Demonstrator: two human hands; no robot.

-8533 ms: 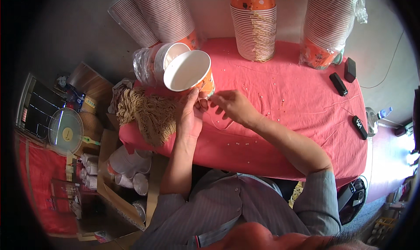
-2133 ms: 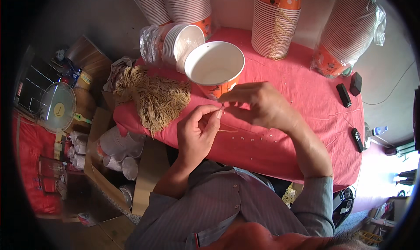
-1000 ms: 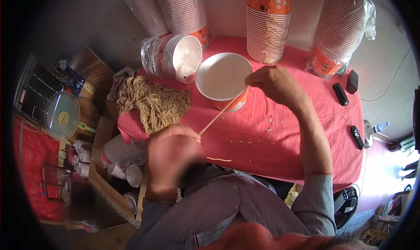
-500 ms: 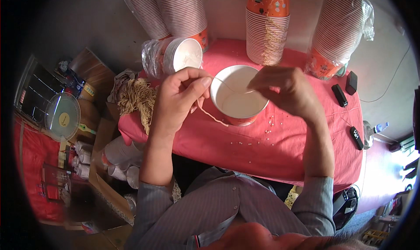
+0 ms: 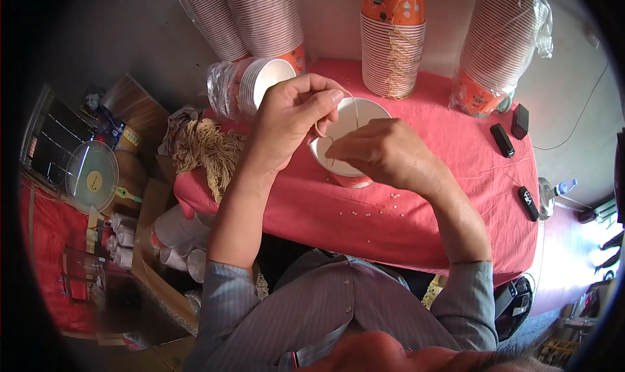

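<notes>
My left hand (image 5: 290, 118) is closed in a pinch on a thin pale string (image 5: 356, 111), over the left rim of a white-lined paper tub (image 5: 375, 111). A loop of the string curves down between my two hands. My right hand (image 5: 390, 152) reaches across the front of the tub, its fingertips pinched together at the string's lower part. Whether those fingers also grip a needle or bead is too small to make out. The tub stands upright, orange outside. Several tiny white beads (image 5: 368, 214) lie scattered on the pink cloth before it.
A bundle of tan strings (image 5: 211, 154) hangs over the table's left edge. Behind stand tall stacks of paper tubs (image 5: 392, 56), some in plastic (image 5: 498, 43). One wrapped stack (image 5: 250, 85) lies sideways. Small black devices (image 5: 502, 140) sit at the right, on the pink tablecloth (image 5: 430, 242).
My right hand has moved left and toward me, in front of the tub. My left hand has shifted right and slightly up. The string between them now loops instead of running across.
</notes>
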